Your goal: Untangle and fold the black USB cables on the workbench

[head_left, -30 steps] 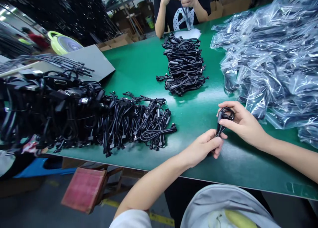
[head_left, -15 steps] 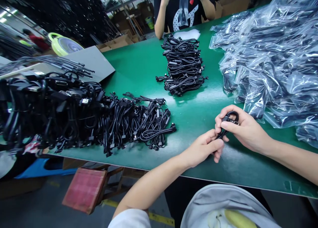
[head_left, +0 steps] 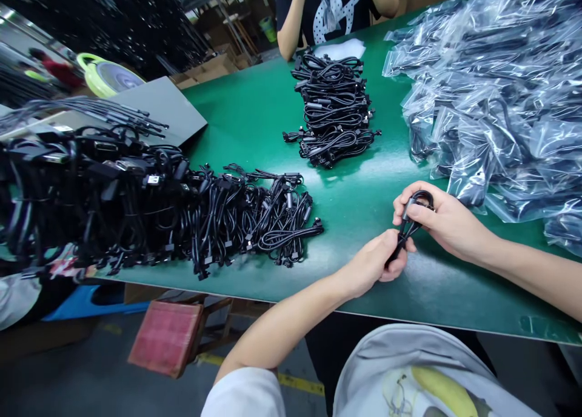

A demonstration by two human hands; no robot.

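Black cable [head_left: 407, 226], bunched into a loop, is hanging between both hands over the green worktop [head_left: 359, 205]. Coming in from its 8 o'clock, the left hand [head_left: 375, 260] is gripping the lower end; from 3 o'clock, the right hand [head_left: 440, 218] is pinching the looped top. Taking that cable as the clock's centre, bagged cables [head_left: 495, 108] are piling up at 2 o'clock, stacked cable bundles [head_left: 334, 111] are resting at 11, and a dark cable heap [head_left: 159, 205] is stretching along 9. Beyond the stacked bundles, a co-worker [head_left: 309, 26] is facing the worktop.
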